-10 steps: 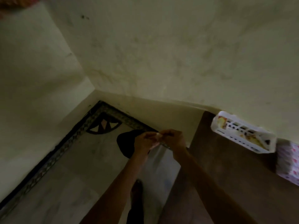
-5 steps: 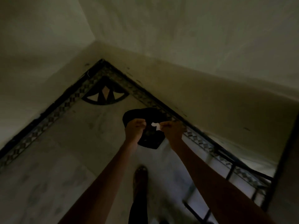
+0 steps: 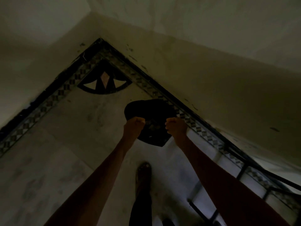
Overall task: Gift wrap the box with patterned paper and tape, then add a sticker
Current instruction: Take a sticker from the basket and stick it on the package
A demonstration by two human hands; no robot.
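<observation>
The box, patterned paper, tape and sticker are out of sight. I look down at a dim floor corner. My left hand [image 3: 135,123] and my right hand [image 3: 175,126] are held out side by side, a short gap between them, fingers curled into fists. Nothing shows in either hand. Both hover over a black bag or bin [image 3: 153,110] on the floor below.
Pale marble floor with a dark patterned border [image 3: 65,88] meets two walls in the corner. My foot in a sandal [image 3: 143,172] stands below the hands. Dark metal bars [image 3: 241,173], perhaps furniture legs, run along the lower right.
The view swung from the table down to the floor corner. My hands, together pinching a small white scrap, have drawn apart; the scrap is no longer visible.
</observation>
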